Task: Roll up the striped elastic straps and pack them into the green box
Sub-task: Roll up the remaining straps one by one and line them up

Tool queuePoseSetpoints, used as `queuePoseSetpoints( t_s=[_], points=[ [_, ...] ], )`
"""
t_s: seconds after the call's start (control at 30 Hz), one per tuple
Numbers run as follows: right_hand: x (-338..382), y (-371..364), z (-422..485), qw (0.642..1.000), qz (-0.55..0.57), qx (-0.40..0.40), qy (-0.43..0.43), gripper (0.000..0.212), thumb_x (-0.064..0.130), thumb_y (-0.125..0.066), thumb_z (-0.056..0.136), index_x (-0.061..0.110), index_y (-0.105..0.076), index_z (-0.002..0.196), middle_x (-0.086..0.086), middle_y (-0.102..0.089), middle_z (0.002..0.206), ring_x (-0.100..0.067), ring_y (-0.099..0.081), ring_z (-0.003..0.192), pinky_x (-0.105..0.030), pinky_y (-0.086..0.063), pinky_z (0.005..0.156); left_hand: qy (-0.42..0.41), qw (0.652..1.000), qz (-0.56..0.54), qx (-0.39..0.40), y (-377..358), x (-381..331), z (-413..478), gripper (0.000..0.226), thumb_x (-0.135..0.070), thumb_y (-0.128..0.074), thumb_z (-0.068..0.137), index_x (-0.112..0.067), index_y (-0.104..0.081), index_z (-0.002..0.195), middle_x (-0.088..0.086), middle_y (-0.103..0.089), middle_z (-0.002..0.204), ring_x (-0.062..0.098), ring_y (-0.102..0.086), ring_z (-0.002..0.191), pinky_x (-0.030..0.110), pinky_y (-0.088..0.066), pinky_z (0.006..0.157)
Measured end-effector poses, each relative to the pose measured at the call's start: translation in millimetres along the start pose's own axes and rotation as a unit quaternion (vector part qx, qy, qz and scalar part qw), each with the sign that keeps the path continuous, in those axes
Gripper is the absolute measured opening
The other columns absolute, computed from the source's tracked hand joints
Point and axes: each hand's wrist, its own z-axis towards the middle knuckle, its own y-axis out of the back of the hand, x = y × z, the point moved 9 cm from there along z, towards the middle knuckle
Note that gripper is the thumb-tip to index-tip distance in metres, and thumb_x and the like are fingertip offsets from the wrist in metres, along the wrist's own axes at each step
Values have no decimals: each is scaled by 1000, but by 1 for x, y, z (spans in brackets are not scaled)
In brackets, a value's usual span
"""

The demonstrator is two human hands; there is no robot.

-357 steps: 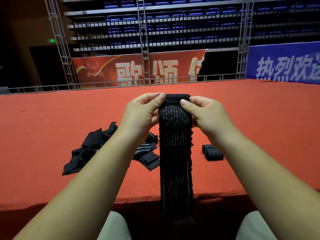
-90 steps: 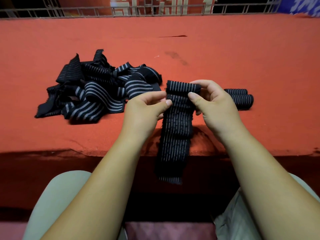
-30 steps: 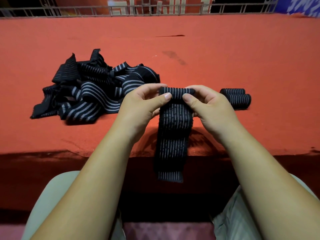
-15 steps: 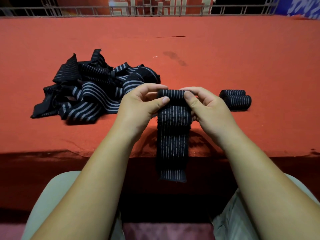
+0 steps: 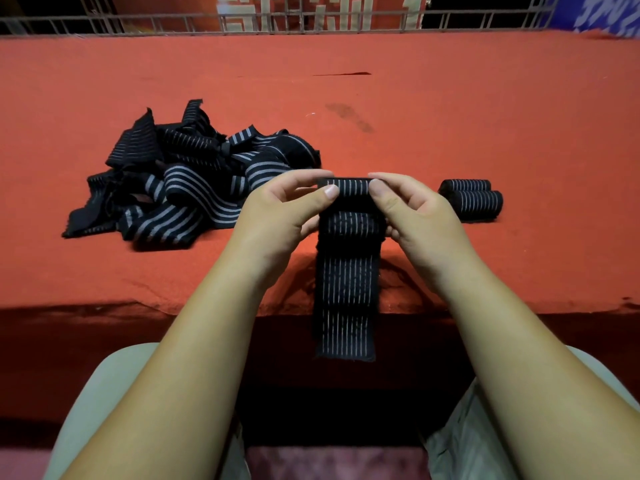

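Head view: left hand (image 5: 277, 216) and right hand (image 5: 419, 216) both pinch the half-rolled strap (image 5: 346, 271) above the red table (image 5: 485, 116) edge, tail hanging down; loose strap pile (image 5: 187, 178) left; two finished rolls (image 5: 472, 199) right.

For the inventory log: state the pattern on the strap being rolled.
The strap is black with thin pale stripes; head view.

A red-orange felt-covered counter (image 5: 485, 109) fills the view, with a dark smudge (image 5: 349, 116) near its middle. A grey metal railing (image 5: 311, 22) runs along its far edge. Behind the railing hang a red banner (image 5: 166, 5) with pale characters and a blue banner (image 5: 609, 15).
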Motion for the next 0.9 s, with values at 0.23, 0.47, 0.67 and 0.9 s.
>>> queuePoseSetpoints(
  t_s=[0.23, 0.47, 0.67, 0.9],
  points=[
    [4, 6, 1, 998, -50, -5, 29, 17, 18, -67, 106, 14, -75, 120, 0, -78, 103, -16, -68, 89, -39, -57, 82, 11, 1000, 9, 7, -1, 4, -2, 25, -9, -76, 98, -2, -76, 122, 15, -79, 121, 20, -78, 108, 29, -61, 89],
    [3, 0, 2, 998, -42, 29, 35, 26, 16, -71, 103, 24, -73, 128, -5, -78, 107, -22, -69, 93, -40, -57, 86, -7, 1000, 13, 0, 2, 3, 1, 22, -2, -76, 96, -7, -77, 117, 11, -79, 113, 18, -77, 104, 27, -60, 84],
    [2, 0, 2, 998, -38, 35, 29, 28, 11, -72, 102, 20, -72, 128, -10, -74, 98, -19, -63, 88, -41, -53, 78, -1, 1000, 15, -6, 0, 5, 0, 29, 0, -77, 95, -8, -76, 123, 14, -77, 115, 21, -77, 109, 30, -62, 89],
    [3, 2, 3, 997, -45, 31, 50, 36, 6, -70, 99, 33, -72, 124, -13, -70, 98, -28, -66, 95, -63, -55, 98, 2, 999, 44, -4, -3, 6, 0, 28, -6, -78, 96, -11, -77, 124, 36, -64, 131, 27, -76, 107, 39, -64, 94]
  ],
)
